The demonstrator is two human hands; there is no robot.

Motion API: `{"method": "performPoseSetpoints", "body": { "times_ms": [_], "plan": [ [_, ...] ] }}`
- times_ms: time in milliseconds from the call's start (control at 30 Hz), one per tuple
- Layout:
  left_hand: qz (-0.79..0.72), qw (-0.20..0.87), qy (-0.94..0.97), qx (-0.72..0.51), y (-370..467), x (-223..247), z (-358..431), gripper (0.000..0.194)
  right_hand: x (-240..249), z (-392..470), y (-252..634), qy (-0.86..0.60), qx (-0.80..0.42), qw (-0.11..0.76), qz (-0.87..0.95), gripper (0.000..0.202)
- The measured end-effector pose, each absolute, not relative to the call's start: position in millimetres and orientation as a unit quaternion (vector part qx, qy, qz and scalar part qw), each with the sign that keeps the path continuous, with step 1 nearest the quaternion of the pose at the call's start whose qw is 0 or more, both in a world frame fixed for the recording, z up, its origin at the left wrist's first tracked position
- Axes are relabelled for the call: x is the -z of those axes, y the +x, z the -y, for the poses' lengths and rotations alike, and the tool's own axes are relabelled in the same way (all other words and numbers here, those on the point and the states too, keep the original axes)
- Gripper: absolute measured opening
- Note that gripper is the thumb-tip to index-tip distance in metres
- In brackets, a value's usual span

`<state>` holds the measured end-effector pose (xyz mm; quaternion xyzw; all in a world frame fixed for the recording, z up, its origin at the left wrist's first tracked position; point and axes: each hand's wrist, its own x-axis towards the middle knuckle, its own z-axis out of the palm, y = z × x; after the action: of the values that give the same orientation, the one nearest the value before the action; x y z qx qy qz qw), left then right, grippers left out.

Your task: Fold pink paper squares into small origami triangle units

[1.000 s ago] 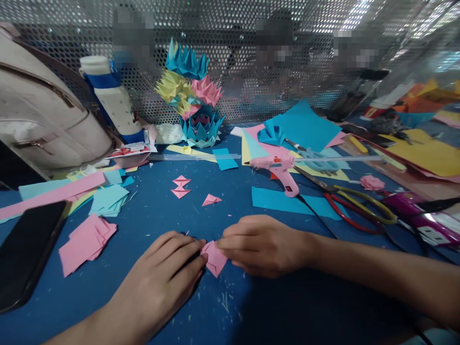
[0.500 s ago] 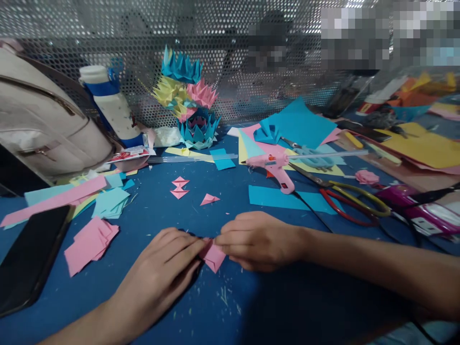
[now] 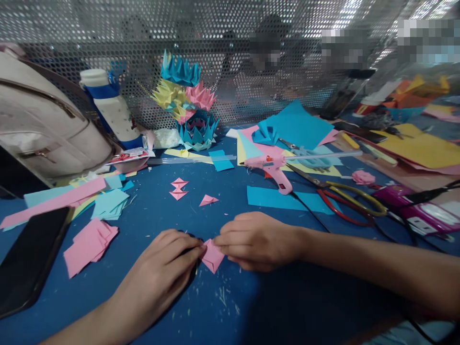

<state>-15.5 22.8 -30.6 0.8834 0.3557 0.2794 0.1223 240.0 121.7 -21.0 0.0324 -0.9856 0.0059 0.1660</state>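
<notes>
The pink paper lies on the table in front of me, between my hands, one corner toward me and a fold line showing on its face. My left hand has its fingertips closed on the left corner; my right hand has its fingers bunched on the right one. The hands are close but apart. How hard each presses I cannot tell, and my fingers hide part of the far edge.

I take this for a folding step. To do it well, I should match the edges first, anchor one corner, then run the crease flat outward; pressed too soon, it could set crooked.

Beyond my hands sit three folded pieces, handy for comparing points. The pink stack and phone lie to my left, the glue gun farther off to the right.
</notes>
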Motion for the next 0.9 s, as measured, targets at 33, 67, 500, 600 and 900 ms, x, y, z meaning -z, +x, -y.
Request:
{"method": "performPoseSetpoints", "body": {
  "times_ms": [33,67,500,600,900],
  "plan": [
    [-0.355,0.120,0.884,-0.279,-15,31,-23,0.035,21,-122,240,0.031,-0.008,0.165,0.986,0.029],
    [-0.354,0.117,0.885,-0.279,-15,31,-23,0.034,20,-122,240,0.030,-0.011,0.162,0.986,0.028],
    [-0.337,-0.017,0.906,-0.255,-11,24,-24,0.026,19,-121,241,0.017,-0.007,0.147,0.989,0.028],
    [-0.332,-0.021,0.909,-0.250,-12,23,-25,0.028,20,-121,241,0.022,-0.005,0.144,0.989,0.025],
    [-0.303,-0.035,0.923,-0.233,-13,20,-26,0.032,19,-121,240,0.014,-0.008,0.135,0.991,0.027]
  ]
}}
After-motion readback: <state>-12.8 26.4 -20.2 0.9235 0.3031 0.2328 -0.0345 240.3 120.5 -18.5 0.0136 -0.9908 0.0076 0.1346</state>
